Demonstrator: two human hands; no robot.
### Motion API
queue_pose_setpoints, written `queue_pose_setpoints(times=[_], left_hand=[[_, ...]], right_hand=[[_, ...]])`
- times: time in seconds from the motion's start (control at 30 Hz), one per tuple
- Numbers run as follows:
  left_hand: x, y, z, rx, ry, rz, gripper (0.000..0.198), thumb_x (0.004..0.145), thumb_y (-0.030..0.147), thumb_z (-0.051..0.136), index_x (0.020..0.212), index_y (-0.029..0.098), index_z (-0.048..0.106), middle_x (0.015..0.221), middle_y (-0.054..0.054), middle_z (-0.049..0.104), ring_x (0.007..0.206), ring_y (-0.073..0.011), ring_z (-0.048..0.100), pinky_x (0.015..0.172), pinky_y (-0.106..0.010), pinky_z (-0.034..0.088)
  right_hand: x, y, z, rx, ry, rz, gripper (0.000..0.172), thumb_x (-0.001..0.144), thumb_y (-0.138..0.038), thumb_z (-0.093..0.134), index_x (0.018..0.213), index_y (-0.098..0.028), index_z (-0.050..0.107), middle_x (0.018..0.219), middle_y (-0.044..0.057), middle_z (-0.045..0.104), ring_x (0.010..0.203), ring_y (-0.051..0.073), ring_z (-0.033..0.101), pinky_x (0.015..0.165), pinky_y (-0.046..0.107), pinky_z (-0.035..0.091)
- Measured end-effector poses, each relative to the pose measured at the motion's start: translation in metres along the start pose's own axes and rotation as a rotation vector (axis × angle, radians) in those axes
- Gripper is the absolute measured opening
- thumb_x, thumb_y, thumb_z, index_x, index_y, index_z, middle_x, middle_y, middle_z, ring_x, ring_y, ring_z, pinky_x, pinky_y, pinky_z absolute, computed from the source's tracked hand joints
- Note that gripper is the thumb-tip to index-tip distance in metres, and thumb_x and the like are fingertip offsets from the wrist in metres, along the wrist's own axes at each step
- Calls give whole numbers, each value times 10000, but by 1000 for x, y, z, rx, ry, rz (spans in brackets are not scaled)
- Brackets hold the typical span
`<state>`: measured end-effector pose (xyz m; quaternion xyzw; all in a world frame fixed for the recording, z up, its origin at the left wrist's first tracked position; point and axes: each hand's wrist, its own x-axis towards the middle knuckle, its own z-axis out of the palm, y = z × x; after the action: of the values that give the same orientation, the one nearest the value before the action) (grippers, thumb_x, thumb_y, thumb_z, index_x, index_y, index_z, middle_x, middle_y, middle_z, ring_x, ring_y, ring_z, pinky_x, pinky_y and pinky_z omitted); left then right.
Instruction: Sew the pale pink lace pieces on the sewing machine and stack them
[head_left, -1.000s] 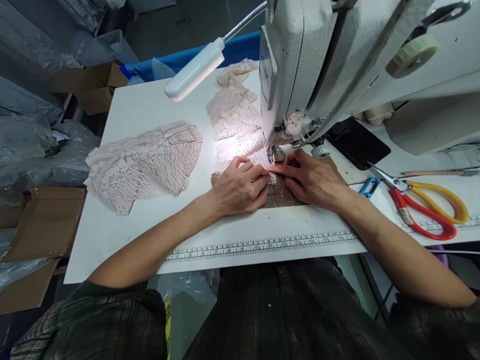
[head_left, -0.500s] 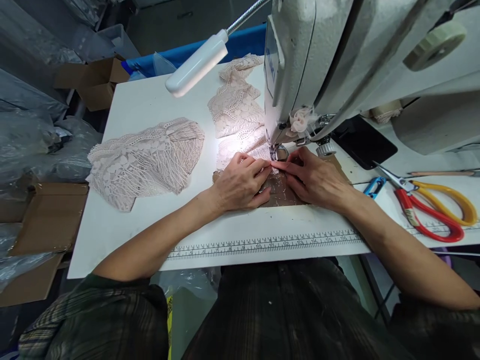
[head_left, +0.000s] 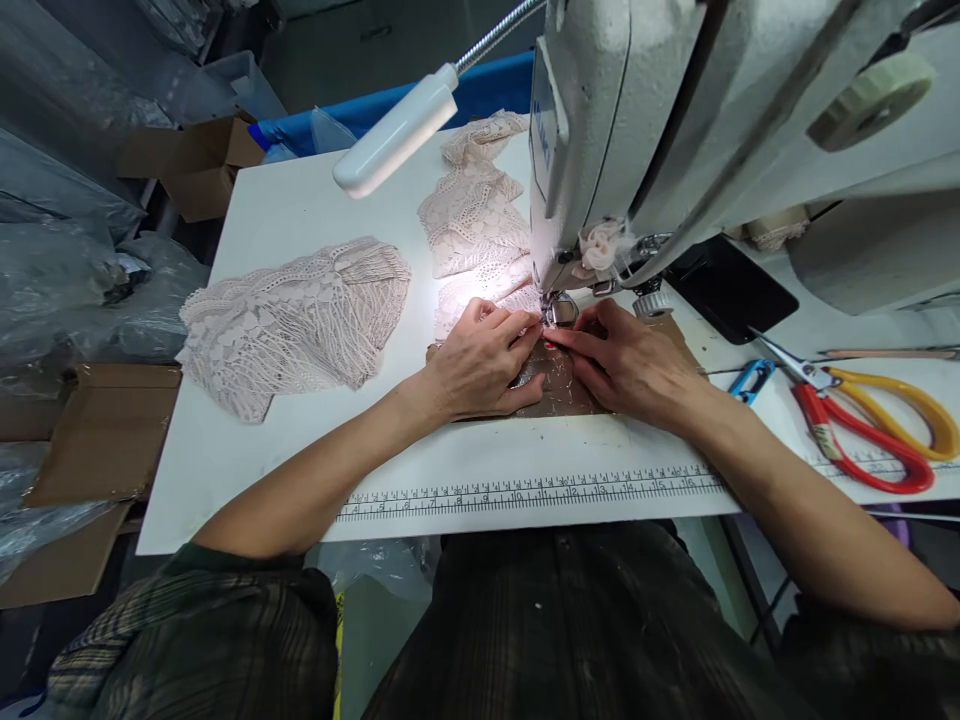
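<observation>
My left hand (head_left: 480, 362) and my right hand (head_left: 628, 362) lie side by side just in front of the presser foot (head_left: 557, 308) of a white sewing machine (head_left: 675, 120). Both press down on a small strip of pale pink lace (head_left: 487, 292) with fingertips pinched together at the needle. The lace runs back under the foot to the far side of the table. Under my hands there is a brown patch (head_left: 559, 392) on the white table (head_left: 300, 440).
A larger pile of pink lace (head_left: 296, 315) lies to the left. A white gooseneck lamp (head_left: 397, 130) hangs over the work. Red and yellow scissors (head_left: 870, 420) and a blue snipper (head_left: 754, 380) lie at right. A ruler strip (head_left: 525, 492) lines the front edge. Cardboard boxes (head_left: 97, 430) stand left.
Both hands have crept a little forward toward the presser foot with the lace. The view has shifted slightly.
</observation>
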<state>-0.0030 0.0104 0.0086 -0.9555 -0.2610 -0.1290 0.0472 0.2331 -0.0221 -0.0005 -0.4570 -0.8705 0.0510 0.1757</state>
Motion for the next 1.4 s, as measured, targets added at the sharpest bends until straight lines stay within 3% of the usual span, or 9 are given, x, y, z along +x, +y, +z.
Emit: queue_pose_setpoints(times=[0.17,0.5,0.63,0.77,0.93,1.1,1.2,1.27,1.4], left_hand=[[2,-1,-1,16,2,-15,423,967,445,487,1211,130,630,1262,-168,640,996,-284,615,865,-469,445],[4,-5,-1,56,6,-18,491,974,511,461,1214,116,626,1200,-167,654,975,-280,619,881,-466,422],[4,-7,-2,48,-7,-26,539,973,540,458,1242,100,616,1223,-181,648,1013,-295,620,882,-474,420],[5,-9,-1,36,-6,-34,564,967,571,460,1250,110,621,1239,-178,651,1034,-302,616,872,-467,418],[4,-8,-1,15,-15,-46,595,976,577,452,1259,83,628,1251,-181,641,1009,-295,610,884,-479,416],[3,-6,-2,-11,-43,-87,589,984,573,432,1276,101,626,1307,-180,624,1061,-314,603,891,-484,405],[2,-6,-1,-38,-37,-107,597,978,573,449,1313,105,607,1344,-181,610,1109,-319,599,889,-469,408],[2,-7,-1,-65,-34,-121,601,974,577,464,1326,110,599,1339,-175,615,1112,-313,602,892,-459,409],[2,-9,0,-112,-46,-141,597,958,577,500,1358,140,582,1346,-167,612,1113,-317,602,908,-465,410]], right_hand=[[2,0,2,-39,18,16,427,1026,-379,380,1321,-247,660,1072,138,612,861,245,605,665,353,513],[5,-2,1,74,43,-16,352,1003,-304,435,1215,-204,697,1053,141,638,857,241,623,777,402,566],[-1,0,-14,212,44,106,377,995,-334,457,1227,-193,719,1034,130,656,797,212,647,754,383,559],[5,8,-30,364,-70,220,473,1012,-490,427,1042,-157,760,795,84,652,654,183,603,652,349,520],[16,18,-25,495,-22,415,584,1030,-620,339,998,-186,730,748,58,692,632,172,619,657,332,521],[9,9,-16,374,-9,388,634,992,-680,360,1142,-178,715,1080,132,715,837,240,692,741,371,545],[2,3,-12,316,12,366,528,1004,-580,391,1183,-201,712,1242,142,668,993,279,695,869,412,545],[0,1,-11,288,12,386,449,1003,-487,408,1152,-202,722,1224,140,665,941,264,698,874,414,540],[2,3,-13,218,-44,419,375,962,-394,444,1090,-195,736,1150,118,673,646,171,616,685,360,511]])
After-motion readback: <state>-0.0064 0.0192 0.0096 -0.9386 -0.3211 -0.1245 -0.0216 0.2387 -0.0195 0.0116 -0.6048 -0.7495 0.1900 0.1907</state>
